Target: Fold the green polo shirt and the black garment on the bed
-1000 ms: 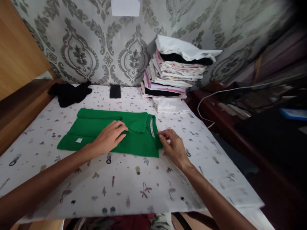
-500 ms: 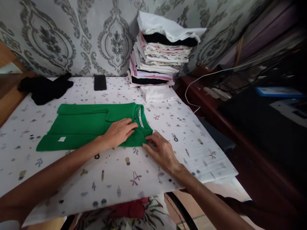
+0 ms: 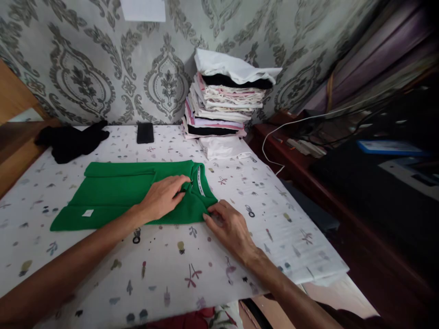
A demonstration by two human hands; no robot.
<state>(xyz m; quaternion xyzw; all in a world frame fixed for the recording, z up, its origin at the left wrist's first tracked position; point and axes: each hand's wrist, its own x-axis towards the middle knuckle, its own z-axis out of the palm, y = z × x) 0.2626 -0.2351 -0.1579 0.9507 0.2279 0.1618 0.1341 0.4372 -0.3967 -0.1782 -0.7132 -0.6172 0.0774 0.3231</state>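
Note:
A green shirt (image 3: 113, 194) lies folded into a long rectangle on the patterned white cloth, its collar to the right and a small white tag near its lower left corner. My left hand (image 3: 163, 196) rests on the upper part of it, beside the neck opening, fingers stretched out and thumb apart. With thumb and fingers, my right hand (image 3: 233, 228) pinches the shirt's edge at the near shoulder, just below the collar. The fabric under both hands is partly hidden.
Behind, a tall stack of folded clothes (image 3: 222, 105) leans against the patterned wall, with a white folded cloth (image 3: 224, 147) at its foot. A black phone-like object (image 3: 145, 133) and a crumpled black garment (image 3: 72, 141) lie at the back left. A white cable (image 3: 291, 121) crosses the dark furniture at right.
My left hand has slid slightly left over the shirt, away from the collar. My right hand keeps its pinch at the shoulder edge. The camera view has tilted up a little.

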